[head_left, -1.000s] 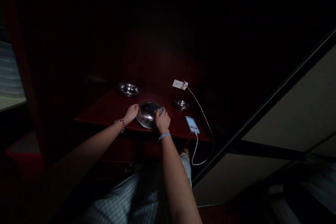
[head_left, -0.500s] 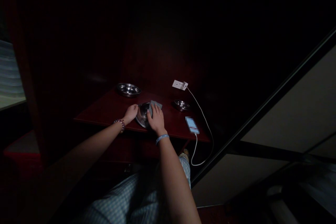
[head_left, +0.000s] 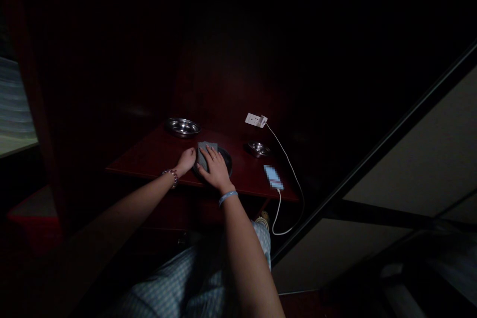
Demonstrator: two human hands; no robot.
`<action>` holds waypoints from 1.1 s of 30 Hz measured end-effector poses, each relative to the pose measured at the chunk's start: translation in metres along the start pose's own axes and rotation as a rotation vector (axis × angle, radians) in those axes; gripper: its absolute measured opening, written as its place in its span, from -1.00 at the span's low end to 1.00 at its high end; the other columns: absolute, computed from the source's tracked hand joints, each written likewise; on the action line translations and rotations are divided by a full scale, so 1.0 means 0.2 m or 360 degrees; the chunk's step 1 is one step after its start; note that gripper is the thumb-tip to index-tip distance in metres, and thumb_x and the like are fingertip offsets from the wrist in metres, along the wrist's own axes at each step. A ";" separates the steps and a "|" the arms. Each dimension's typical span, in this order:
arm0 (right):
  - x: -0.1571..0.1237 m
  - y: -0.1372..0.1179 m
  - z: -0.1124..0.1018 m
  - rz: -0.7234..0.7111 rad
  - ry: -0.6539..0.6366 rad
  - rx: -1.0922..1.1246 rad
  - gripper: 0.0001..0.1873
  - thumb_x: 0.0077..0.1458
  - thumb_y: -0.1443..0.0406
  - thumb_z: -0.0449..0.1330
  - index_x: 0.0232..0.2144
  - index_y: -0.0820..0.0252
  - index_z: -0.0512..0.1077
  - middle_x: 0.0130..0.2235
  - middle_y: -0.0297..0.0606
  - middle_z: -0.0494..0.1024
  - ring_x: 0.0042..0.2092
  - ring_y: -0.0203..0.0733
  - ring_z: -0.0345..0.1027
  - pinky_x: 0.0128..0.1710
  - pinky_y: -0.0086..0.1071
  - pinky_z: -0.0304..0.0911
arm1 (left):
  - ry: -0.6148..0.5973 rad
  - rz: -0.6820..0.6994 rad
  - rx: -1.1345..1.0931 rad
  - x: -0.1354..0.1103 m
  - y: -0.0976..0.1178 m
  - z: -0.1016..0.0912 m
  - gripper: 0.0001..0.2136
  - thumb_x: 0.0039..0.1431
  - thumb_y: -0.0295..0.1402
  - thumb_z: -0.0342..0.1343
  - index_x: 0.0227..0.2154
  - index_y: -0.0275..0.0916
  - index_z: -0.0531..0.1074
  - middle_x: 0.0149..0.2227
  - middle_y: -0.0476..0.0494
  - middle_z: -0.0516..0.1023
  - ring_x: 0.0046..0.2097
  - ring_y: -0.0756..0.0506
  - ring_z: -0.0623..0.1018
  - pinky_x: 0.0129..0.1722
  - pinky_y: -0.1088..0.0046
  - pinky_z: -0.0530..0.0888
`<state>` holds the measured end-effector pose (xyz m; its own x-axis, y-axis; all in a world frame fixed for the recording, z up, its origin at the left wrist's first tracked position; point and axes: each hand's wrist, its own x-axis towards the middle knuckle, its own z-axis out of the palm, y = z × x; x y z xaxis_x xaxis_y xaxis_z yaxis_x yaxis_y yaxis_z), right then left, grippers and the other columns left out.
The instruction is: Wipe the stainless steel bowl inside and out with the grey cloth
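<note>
A round metal bowl sits near the front edge of the dark red tabletop, mostly covered by my right hand. My left hand is closed at the bowl's left rim, thumb and fingers pinched on it. Beneath the spread fingers of my right hand lies a grey cloth, pressed flat onto the bowl. Whether the bowl faces up or down is hard to tell in the dim light.
A larger shiny metal dish stands at the back left and a smaller one at the right. A phone lies near the right edge. Its white cable loops up to a wall socket.
My right hand has slid the grey cloth leftward across the bowl, baring its right side. My left hand stays at the left rim.
</note>
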<state>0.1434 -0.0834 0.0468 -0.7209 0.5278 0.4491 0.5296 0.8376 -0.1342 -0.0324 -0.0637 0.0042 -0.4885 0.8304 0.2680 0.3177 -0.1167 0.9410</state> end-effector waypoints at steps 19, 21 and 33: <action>0.01 -0.05 -0.03 0.0032 0.0059 0.0052 -0.48 0.42 0.21 0.17 0.37 0.06 0.39 0.41 -0.24 0.41 0.44 -0.11 0.24 0.48 -0.21 0.07 | -0.0040 -0.0007 -0.0283 -0.02 0.00 0.01 -0.90 0.06 -0.43 0.11 -0.49 -0.21 0.51 -0.39 -0.20 0.65 -0.26 -0.21 0.61 -0.11 0.24 0.55; 0.01 -0.06 -0.04 0.0060 0.0070 0.0085 -0.49 0.41 0.22 0.17 0.36 0.03 0.40 0.37 -0.28 0.47 0.41 -0.14 0.29 0.46 -0.24 0.10 | -0.0032 -0.0022 -0.0285 -0.02 0.00 0.01 -0.90 0.01 -0.46 0.09 -0.50 -0.23 0.51 -0.39 -0.19 0.66 -0.27 -0.20 0.61 -0.11 0.23 0.56; 0.02 -0.09 -0.11 0.0421 0.0282 0.0394 -0.61 0.42 0.12 0.18 0.20 -0.03 0.54 0.11 -0.32 0.69 0.12 -0.10 0.59 0.17 -0.34 0.39 | 0.0011 -0.0080 -0.0380 -0.03 0.01 0.01 -0.96 -0.08 -0.46 0.15 -0.51 -0.22 0.47 -0.42 -0.13 0.63 -0.28 -0.17 0.58 -0.10 0.23 0.55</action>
<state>0.1404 -0.1003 0.0705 -0.4747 0.7152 0.5130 0.5471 0.6963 -0.4646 -0.0265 -0.0676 0.0028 -0.5045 0.8348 0.2203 0.0923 -0.2015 0.9751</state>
